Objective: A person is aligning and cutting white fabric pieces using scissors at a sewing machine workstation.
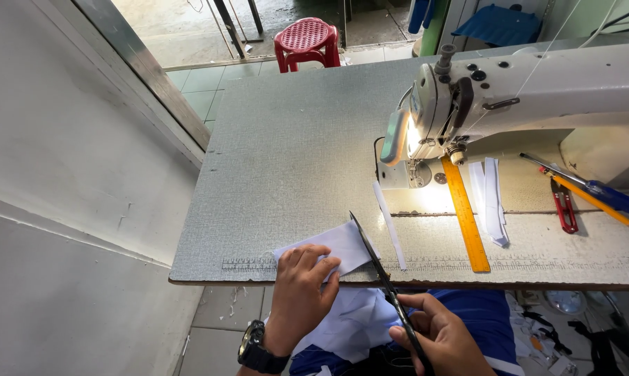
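My left hand [300,292], with a black watch on its wrist, presses flat on a piece of white fabric [339,245] at the near edge of the sewing table [286,153]. In my right hand [443,338] I grip long black scissors [381,271] by the handles. Their blades point away from me along the fabric's right edge. More white fabric [356,324] hangs below the table edge over my lap. A narrow white strip [390,226] lies just right of the blades.
A white sewing machine [509,90] with its lamp lit stands at the right. An orange ruler [466,216], folded white strips [491,202], red snips [564,207] and a blue-handled tool [610,197] lie beside it. A red plastic stool [306,42] stands beyond the table. A wall runs along the left.
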